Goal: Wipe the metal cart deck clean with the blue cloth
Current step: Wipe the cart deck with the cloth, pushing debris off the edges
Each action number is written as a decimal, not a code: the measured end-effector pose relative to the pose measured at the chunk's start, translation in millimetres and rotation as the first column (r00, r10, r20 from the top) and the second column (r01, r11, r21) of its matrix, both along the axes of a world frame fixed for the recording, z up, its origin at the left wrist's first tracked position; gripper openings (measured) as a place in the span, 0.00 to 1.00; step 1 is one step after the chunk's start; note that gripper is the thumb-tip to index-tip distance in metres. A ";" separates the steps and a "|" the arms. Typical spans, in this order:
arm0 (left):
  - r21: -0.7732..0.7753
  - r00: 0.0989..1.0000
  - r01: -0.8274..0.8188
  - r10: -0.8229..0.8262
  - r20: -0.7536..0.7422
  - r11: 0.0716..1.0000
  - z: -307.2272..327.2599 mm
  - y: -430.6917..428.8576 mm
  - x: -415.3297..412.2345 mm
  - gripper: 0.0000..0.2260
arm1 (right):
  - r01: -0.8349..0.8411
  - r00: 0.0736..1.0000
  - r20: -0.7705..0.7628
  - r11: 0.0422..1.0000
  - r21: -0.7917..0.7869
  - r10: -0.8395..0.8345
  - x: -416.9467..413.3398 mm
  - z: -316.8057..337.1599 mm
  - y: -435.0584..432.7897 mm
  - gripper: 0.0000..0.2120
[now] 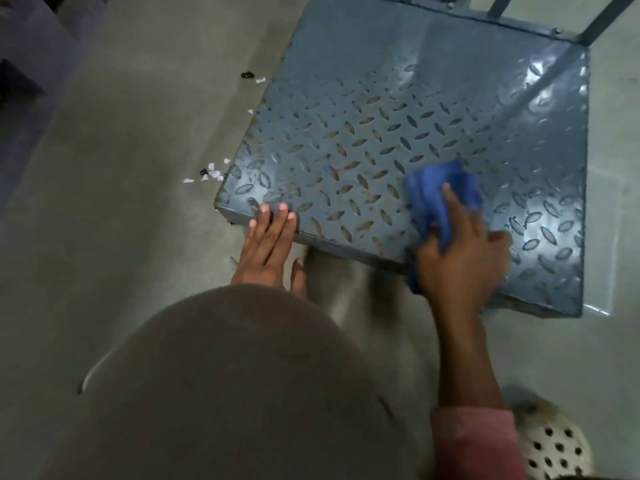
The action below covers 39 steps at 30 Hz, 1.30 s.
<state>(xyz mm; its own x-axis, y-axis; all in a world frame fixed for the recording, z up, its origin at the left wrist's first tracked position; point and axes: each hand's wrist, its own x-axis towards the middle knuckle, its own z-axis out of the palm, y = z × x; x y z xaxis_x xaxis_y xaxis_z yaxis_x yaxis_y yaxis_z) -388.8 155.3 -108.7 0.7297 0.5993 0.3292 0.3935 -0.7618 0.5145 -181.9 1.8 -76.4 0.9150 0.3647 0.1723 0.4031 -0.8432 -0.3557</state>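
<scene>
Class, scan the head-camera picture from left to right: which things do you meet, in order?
Paper scraps → left hand resting on the cart deck edge → right hand gripping the blue cloth → white perforated shoe.

No legible text, label, brand or number on the cart deck or blue cloth.

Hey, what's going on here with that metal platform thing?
A person is bent over a metal cart deck, wiping it. Their right hand holds a bunched blue cloth down on the deck near its near edge. The left hand rests with straight fingers on the near left corner, seemingly for support. The tread pattern shows brownish marks in the middle. Small paper scraps lie on the floor beside the cart.
</scene>
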 end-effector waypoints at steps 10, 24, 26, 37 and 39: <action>0.106 0.961 0.241 -0.223 -0.163 0.965 10.4 -30.7 61.3 0.24 | -0.009 0.999 -0.051 0.996 -0.083 0.005 -39.8 9.9 38.2 0.33; -0.059 0.375 0.663 -0.399 -0.837 0.747 84.4 -7.3 200.3 0.41 | 0.425 0.900 -0.124 0.904 0.033 -0.419 16.1 15.4 -55.4 0.32; -0.068 0.306 0.689 -0.374 -0.875 0.722 92.1 -15.2 224.9 0.41 | 0.312 0.941 -0.143 0.950 0.021 -0.306 7.6 13.5 -51.7 0.33; 0.089 0.635 0.627 -0.441 -0.634 0.774 43.9 -51.1 249.1 0.42 | 0.487 0.858 -0.199 0.873 0.022 -0.473 89.6 10.5 -76.6 0.31; 0.120 0.667 0.634 -0.463 -0.584 0.764 37.1 -45.8 244.5 0.42 | 0.445 0.882 -0.187 0.895 0.021 -0.433 113.2 12.7 -59.6 0.31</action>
<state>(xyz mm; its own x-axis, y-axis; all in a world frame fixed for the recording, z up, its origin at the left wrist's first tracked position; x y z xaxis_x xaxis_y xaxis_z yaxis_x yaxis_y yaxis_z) -144.3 109.5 -71.7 0.9956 -0.0284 -0.0897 -0.0200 -0.9955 0.0924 -68.7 -57.8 -63.7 0.9962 -0.0875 0.0053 -0.0761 -0.8935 -0.4425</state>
